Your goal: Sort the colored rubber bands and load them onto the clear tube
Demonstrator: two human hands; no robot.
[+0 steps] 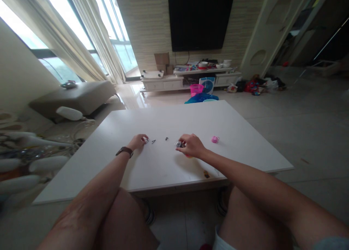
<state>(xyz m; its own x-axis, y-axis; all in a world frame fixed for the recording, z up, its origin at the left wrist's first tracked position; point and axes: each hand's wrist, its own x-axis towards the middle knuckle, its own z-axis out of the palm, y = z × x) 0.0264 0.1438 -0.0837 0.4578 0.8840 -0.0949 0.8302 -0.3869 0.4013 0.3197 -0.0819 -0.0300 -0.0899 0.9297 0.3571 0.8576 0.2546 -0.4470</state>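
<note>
Bench (174, 121) carries a yellow-and-black piece (206, 174) at five o'clock; centrally, the right hand (192, 145) pinches a clear-and-dark piece (179, 144); at nine, the left hand (137, 142) curls partly open against a clear piece (147, 141), grip uncertain; apparently partway: two dark bits (153, 141) loose between, pink object (215, 139) at three

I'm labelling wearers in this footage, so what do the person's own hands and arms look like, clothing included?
The left hand and right hand are both bare, without gloves. A dark brownish wristband, probably a watch, circles the left wrist; nothing shows on the right. Both forearms are uncovered, with a greyish sleeve edge at the right arm's upper end.
</note>
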